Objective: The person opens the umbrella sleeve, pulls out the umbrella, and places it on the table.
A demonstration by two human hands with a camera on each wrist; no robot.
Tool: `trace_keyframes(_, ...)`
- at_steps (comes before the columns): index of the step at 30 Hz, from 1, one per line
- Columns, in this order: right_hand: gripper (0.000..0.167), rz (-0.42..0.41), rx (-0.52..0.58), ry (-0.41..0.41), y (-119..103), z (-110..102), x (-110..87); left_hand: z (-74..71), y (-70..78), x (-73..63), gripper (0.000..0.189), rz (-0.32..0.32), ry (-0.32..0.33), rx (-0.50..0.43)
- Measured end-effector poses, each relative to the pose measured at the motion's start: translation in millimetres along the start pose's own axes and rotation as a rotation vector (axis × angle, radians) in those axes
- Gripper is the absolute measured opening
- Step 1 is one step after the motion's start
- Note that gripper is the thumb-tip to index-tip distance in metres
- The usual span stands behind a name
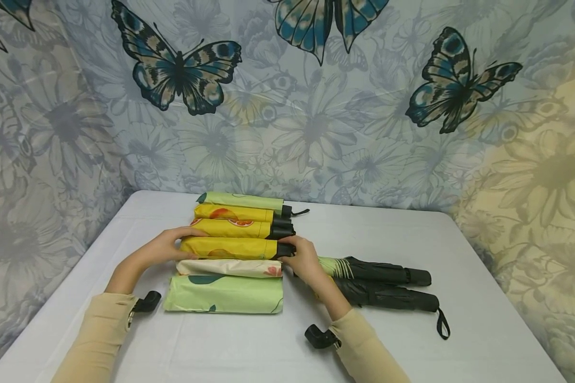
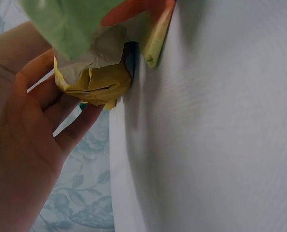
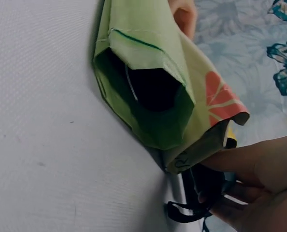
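Note:
A yellow folded umbrella (image 1: 230, 248) lies across the table in a row of folded umbrellas. My left hand (image 1: 160, 249) holds its left end, thumb on the near side and fingers on the far side. At the other end, my right hand (image 1: 304, 260) grips the black handle (image 1: 285, 249); a dark strap (image 3: 182, 212) hangs beside those fingers in the right wrist view. Directly in front lies a cream cover (image 1: 230, 268) with a pink flower. Nearest me is a light green cover (image 1: 230, 295), its right end gaping dark and hollow in the right wrist view.
Behind are two more yellow umbrellas (image 1: 232, 229) and a light green one (image 1: 244, 200) with a strap. To the right, two black-and-green folded umbrellas (image 1: 388, 295) lie partly behind my right forearm. A butterfly-patterned cloth (image 1: 316, 133) hangs behind the white table (image 1: 364, 229).

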State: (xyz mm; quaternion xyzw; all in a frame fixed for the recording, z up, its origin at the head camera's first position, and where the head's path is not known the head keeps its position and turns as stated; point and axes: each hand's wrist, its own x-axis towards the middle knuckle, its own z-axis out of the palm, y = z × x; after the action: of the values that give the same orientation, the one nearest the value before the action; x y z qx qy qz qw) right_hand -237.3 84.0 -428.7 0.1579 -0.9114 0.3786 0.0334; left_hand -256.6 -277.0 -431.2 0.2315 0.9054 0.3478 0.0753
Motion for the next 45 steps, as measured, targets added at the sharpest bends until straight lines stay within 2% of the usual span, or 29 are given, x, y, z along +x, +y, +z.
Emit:
trace_keyframes(10,0.040,-0.023,0.061,-0.018,-3.1,-9.3,-4.9,0.9,-0.4,-0.6,0.059,-0.003,-0.006,0.004)
trace_keyframes(33,0.041,0.058,0.111,-0.026,6.5,-31.0,-11.0,0.6,-1.7,-1.4,0.055,0.005,0.006,0.009)
trace_keyframes(45,0.042,0.069,0.113,-0.045,18.6,-44.0,-15.8,1.7,-1.8,-0.7,0.053,-0.003,0.006,0.031)
